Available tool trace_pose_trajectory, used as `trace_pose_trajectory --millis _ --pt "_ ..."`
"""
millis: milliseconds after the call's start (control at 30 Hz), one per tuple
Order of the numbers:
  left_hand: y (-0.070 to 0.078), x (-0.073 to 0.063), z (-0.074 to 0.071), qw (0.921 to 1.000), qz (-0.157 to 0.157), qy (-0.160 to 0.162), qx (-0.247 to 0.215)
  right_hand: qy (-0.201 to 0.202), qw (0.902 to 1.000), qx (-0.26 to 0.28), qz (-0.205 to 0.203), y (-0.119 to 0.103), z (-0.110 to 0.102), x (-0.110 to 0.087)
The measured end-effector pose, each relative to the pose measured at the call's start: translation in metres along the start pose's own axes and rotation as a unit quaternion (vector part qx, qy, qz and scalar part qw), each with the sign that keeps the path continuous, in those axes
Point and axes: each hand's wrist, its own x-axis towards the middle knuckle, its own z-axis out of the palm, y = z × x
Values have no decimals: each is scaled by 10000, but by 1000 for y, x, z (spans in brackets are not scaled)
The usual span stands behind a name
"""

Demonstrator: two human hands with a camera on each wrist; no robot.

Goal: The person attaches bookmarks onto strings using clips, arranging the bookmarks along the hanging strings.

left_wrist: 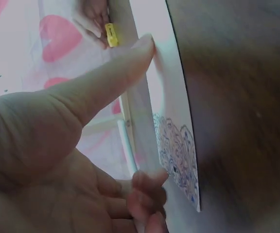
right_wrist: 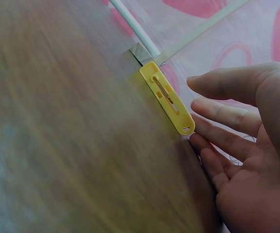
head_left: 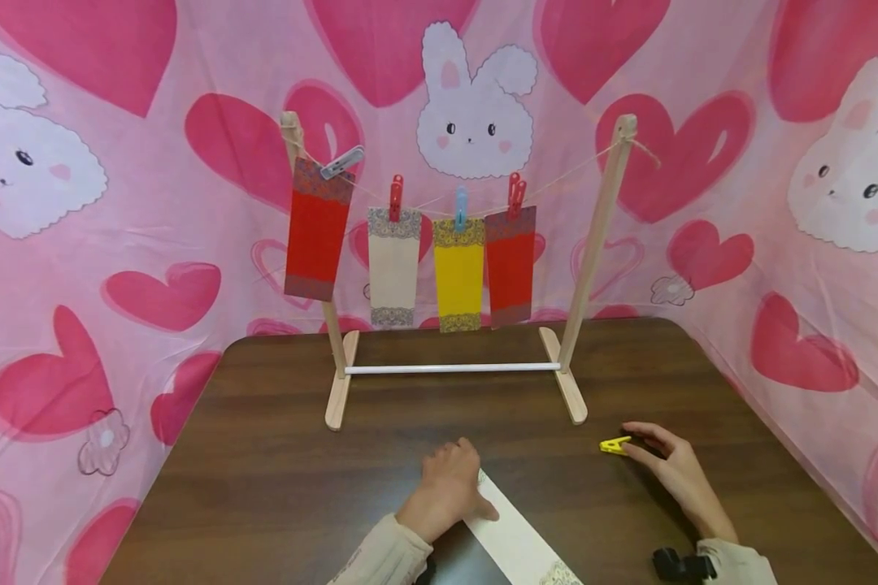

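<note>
Fingers point(head_left: 647, 443) of my right hand point(head_left: 673, 471) are lying loosely spread on the table point(head_left: 278, 455), their tips reaching the yellow clip point(head_left: 615, 444), which is sitting just in front of the rack's point(head_left: 588, 252) right foot. Four strips are hanging pegged on the rack's string, with room toward the right post. My left hand point(head_left: 446, 491) is pressing down on the near end of a white paper strip point(head_left: 515, 540), in front of the rack's middle.

From the left wrist, my thumb point(left_wrist: 111, 77) is stretching flat along the strip point(left_wrist: 176, 145) while the fingertips point(left_wrist: 147, 194) are curling against its patterned end, so I am starting to gather it.

From the right wrist, my straightened fingers point(right_wrist: 227, 116) are touching the clip's point(right_wrist: 168, 98) tail without gripping it.

I judge I am collecting strip and clip for hanging; next I need to pinch the clip and lift the strip toward the rack's string.
</note>
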Motion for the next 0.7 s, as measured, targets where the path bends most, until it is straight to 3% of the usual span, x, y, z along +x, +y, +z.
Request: trace_pose_trajectory --millis 133,267,367,500,700 --pt "-6 3 1 9990 14 -232 -384 -27 9999 -81 62 0 -1 0" --pt "-13 8 0 9923 37 -366 -1182 -85 9998 -73 150 0 1 -2" --pt "-21 12 -5 9848 143 -210 -1717 -79 9999 -29 138 -1 3 -3" --pt "-34 17 -18 9680 447 -63 -2467 -153 9998 -78 26 -2 2 -3" --pt "-49 23 -38 9387 1007 202 -3291 -588 9980 -210 69 -4 -4 -4"
